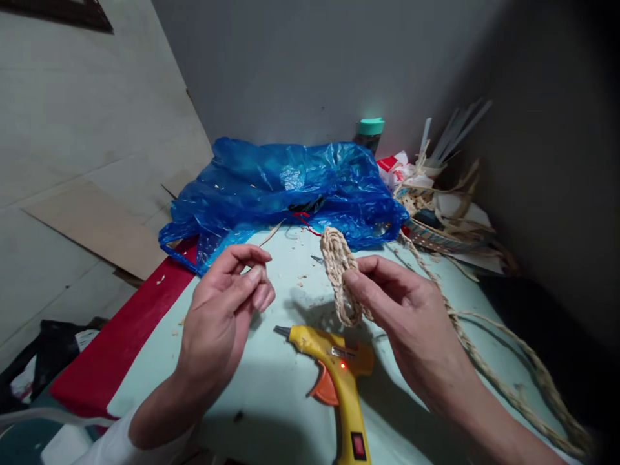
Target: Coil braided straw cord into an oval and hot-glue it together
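My right hand [397,303] grips a coiled oval of braided straw rope [339,268] and holds it upright above the pale green table [271,381]. The braid's loose tail [504,381] runs off to the right across the table. My left hand [227,303] hovers beside it with fingers curled and thumb pressed to fingertips; whether it holds anything is unclear. A yellow glue gun [339,381] with an orange trigger and a lit red light lies on the table between my hands, nozzle pointing left.
A crumpled blue plastic bag [285,187] lies at the back of the table. Straw strips and a woven basket [436,219] pile up at the back right, near a teal-capped container [371,129]. A red cloth [121,336] hangs at the left edge.
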Demonstrator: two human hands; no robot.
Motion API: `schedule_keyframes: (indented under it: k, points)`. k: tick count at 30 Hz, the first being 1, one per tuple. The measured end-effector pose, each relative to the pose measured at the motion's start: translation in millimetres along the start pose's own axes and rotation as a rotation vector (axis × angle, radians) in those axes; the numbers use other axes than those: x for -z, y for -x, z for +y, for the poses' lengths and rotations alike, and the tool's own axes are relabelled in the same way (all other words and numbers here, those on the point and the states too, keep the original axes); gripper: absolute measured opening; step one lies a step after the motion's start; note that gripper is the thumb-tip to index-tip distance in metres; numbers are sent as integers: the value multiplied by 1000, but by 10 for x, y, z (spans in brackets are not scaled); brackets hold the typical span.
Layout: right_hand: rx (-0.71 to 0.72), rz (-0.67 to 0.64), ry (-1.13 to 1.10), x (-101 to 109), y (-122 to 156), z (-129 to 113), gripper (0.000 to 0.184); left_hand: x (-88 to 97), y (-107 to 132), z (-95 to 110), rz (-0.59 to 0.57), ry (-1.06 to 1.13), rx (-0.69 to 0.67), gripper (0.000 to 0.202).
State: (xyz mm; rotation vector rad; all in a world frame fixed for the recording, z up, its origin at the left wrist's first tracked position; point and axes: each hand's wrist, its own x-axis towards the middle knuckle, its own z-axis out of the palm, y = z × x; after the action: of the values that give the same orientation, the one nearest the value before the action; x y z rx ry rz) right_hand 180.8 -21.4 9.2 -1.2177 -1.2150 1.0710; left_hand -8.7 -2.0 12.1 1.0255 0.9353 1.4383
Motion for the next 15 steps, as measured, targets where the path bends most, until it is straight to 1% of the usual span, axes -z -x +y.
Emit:
schedule_keyframes:
  k: [3, 6, 8, 10, 12, 15]
  points:
    - [-6, -27, 51, -7, 22, -28, 24, -27, 38, -14, -4, -3, -34, 6]
    - [26, -34, 110, -22, 44, -66, 22, -51, 89, -47, -85, -30, 6, 4]
    - [59, -29, 158, -37, 60, -79, 20, -59, 124, -72, -122, -65, 34, 6]
    - [91, -20, 219, -52, 74, -72, 19, -54, 150, -90, -118, -115, 53, 9]
    - [106, -23, 261, -63, 85, -48, 19, -36, 162, -95, -97, -197, 39, 13]
    - [107, -53, 266, -73, 94, -1, 20, -3, 145, -85, -57, -373, -65, 27]
